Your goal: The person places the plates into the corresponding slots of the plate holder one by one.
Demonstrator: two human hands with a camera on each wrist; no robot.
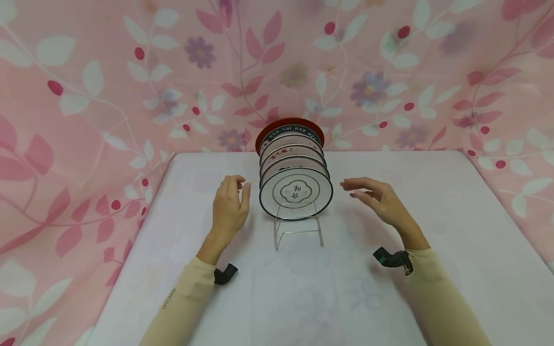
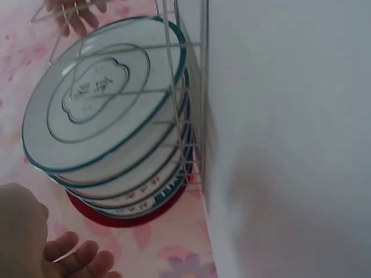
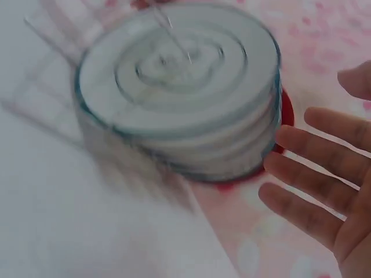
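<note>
Several round plates stand on edge in a row in a wire dish rack (image 1: 298, 232) at the middle of the table. The front plate (image 1: 296, 192) is white with a dark rim and a lobed emblem with characters. Hindmost is a larger red plate (image 1: 258, 138). My left hand (image 1: 229, 202) hovers left of the row, fingers loosely bent, holding nothing. To the right, my right hand (image 1: 376, 199) has its fingers extended toward the plates, a gap between. In the right wrist view, its spread fingers (image 3: 313, 145) hold nothing; the plates there are blurred.
The white-covered table (image 1: 294, 298) ends at a pink floral cloth (image 1: 277, 72) hanging behind the plates. A dark wrist device (image 1: 225, 275) sits at the left cuff, and another device (image 1: 394, 258) at the right cuff.
</note>
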